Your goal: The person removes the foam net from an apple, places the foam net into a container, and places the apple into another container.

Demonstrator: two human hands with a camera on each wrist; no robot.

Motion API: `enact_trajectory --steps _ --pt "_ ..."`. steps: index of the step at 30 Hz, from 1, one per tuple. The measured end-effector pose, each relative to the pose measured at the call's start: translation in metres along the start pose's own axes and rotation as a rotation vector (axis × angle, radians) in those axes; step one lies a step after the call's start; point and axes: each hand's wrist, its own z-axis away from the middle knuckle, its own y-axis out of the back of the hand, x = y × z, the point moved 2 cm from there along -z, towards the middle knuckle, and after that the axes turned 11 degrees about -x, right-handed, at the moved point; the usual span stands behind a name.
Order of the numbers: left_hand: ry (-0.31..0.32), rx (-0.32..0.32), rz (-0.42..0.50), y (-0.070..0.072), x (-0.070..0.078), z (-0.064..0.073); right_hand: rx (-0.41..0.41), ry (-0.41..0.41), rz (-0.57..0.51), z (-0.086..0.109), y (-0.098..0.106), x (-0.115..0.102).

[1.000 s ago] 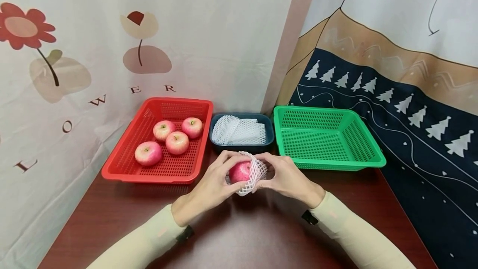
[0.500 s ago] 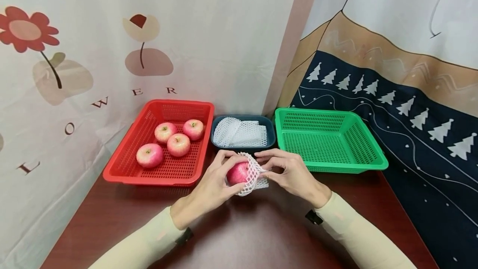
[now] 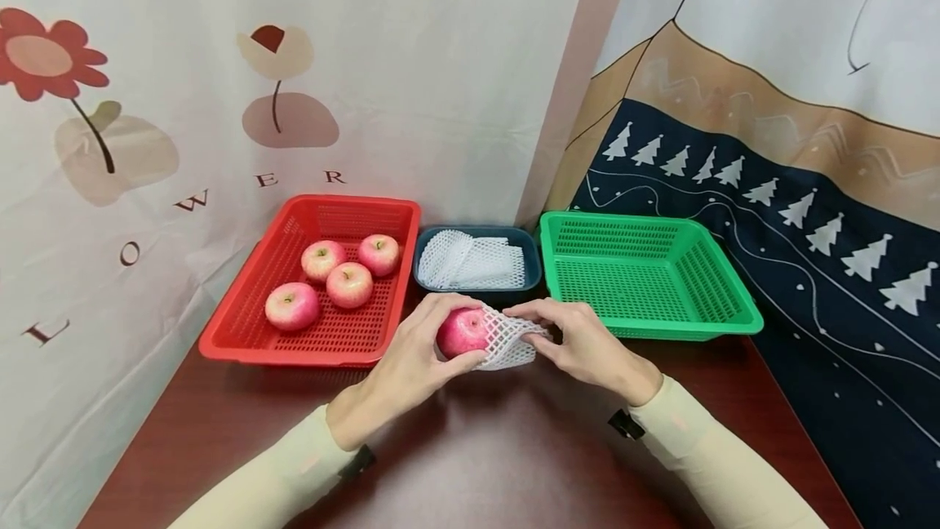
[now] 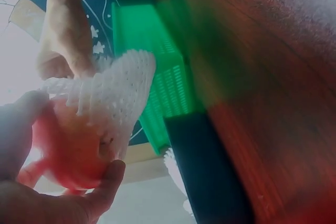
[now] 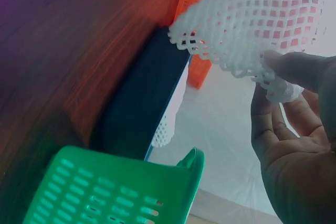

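Observation:
Above the table's middle, a red apple (image 3: 461,333) sits partly inside a white foam net sleeve (image 3: 507,341). My left hand (image 3: 411,357) grips the apple, thumb on the near side and fingers over the far side. With thumb and fingertips my right hand (image 3: 587,349) pinches the sleeve's loose end to the right of the apple. In the left wrist view the apple (image 4: 73,145) shows bare on its lower part, with the net (image 4: 118,93) over the rest. The right wrist view shows the sleeve (image 5: 247,24) flaring out beside the pinching thumb.
A red basket (image 3: 213,341) with several apples stands at the left. Behind my hands is a dark blue tray (image 3: 534,272) with folded white net sleeves (image 3: 477,260). A green basket (image 3: 646,325) stands at the right. Printed curtains (image 3: 441,64) hang behind the table.
My right hand has shifted from beside the apple to the right, drawing the sleeve's end out sideways. The apple and left hand have moved slightly left, and more of the sleeve now shows.

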Motion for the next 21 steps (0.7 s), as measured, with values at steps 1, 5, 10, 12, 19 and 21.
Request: enact_trajectory --steps 1,5,10,12,19,21 --pt "-0.002 0.012 -0.005 0.001 0.0 0.0 -0.002 0.001 0.007 0.0 0.001 0.0" --pt "0.003 0.05 -0.034 0.004 0.0 -0.002 -0.008 -0.024 0.025 0.003 0.003 0.002" --pt "0.043 0.058 -0.064 0.009 -0.001 -0.002 -0.024 -0.08 0.031 0.006 0.006 0.005" --pt "0.055 0.059 -0.071 0.012 -0.002 -0.001 -0.019 -0.09 0.042 0.007 0.008 0.006" --pt "0.05 0.109 -0.102 0.024 -0.005 -0.002 0.033 -0.072 0.113 0.003 0.019 0.006" --pt "0.054 0.121 -0.11 0.028 -0.007 -0.001 0.043 -0.078 0.128 0.001 0.022 0.006"
